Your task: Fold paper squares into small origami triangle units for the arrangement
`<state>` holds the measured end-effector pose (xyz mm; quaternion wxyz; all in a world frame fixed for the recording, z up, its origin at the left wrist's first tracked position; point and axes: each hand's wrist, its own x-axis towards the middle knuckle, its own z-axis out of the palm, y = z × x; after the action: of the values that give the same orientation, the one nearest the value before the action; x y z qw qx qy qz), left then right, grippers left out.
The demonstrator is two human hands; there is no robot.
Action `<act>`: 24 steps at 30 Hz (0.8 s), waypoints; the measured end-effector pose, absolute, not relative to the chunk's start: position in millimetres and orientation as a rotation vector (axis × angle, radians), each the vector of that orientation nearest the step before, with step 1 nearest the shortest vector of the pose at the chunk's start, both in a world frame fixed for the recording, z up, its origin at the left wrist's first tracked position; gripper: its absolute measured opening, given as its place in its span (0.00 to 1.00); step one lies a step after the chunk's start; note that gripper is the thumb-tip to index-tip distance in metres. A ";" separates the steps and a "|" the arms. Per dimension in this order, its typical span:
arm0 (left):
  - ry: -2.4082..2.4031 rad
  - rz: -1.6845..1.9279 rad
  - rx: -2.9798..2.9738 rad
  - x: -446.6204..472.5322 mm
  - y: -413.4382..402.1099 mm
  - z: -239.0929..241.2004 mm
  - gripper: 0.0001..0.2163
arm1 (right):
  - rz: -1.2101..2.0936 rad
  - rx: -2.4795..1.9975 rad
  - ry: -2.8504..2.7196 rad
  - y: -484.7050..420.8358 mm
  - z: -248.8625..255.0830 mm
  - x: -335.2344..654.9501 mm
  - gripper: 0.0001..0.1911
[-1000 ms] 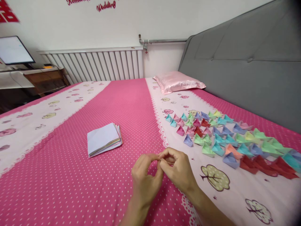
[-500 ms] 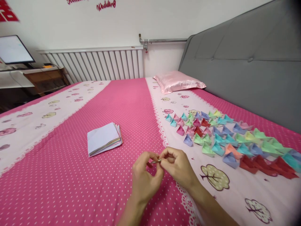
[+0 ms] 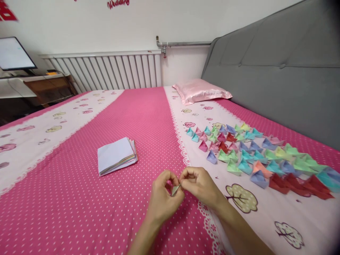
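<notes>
A small pale green folded piece of paper [image 3: 174, 190] is pinched between my two hands, low in the middle of the head view. My left hand [image 3: 165, 194] has its thumb and fingertips closed on it. From the other side, my right hand [image 3: 198, 185] pinches its edge, fingertips nearly touching those of the left. Most of the paper is hidden by fingers. To the right, several rows of small folded paper boats [image 3: 245, 156] in many colours stand on the bedspread. A stack of square coloured paper [image 3: 116, 156], white sheet on top, lies to the left.
Everything lies on a pink dotted bedspread [image 3: 143, 120]. A pink satin pillow [image 3: 200, 91] rests at the far side, by a grey padded headboard [image 3: 278, 71]. Beyond the bed are a white radiator [image 3: 106, 71] and a desk with a monitor [image 3: 16, 53].
The folded paper has turned in my fingers, so a pale triangular face now shows below the left fingertips. Both hands remain in nearly the same place; the view has shifted slightly.
</notes>
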<state>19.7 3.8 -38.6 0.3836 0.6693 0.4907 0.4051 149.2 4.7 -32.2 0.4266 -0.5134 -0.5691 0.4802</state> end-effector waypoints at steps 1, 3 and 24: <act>1.245 1.027 1.709 19.6 3.9 -39.1 0.03 | 1.193 -1.293 -1.422 4.5 -31.7 149.3 0.04; 1.230 1.024 1.702 19.5 4.0 -39.5 0.04 | 1.179 -1.310 -1.416 4.1 -31.0 149.6 0.03; 0.940 1.287 1.133 17.3 6.8 -36.2 0.05 | 1.172 -1.069 -1.115 6.3 -37.4 150.0 0.04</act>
<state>17.3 6.8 -36.2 0.5589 0.4807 0.3986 0.5457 150.0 6.3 -37.4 0.5657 -0.4546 -0.4743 0.4984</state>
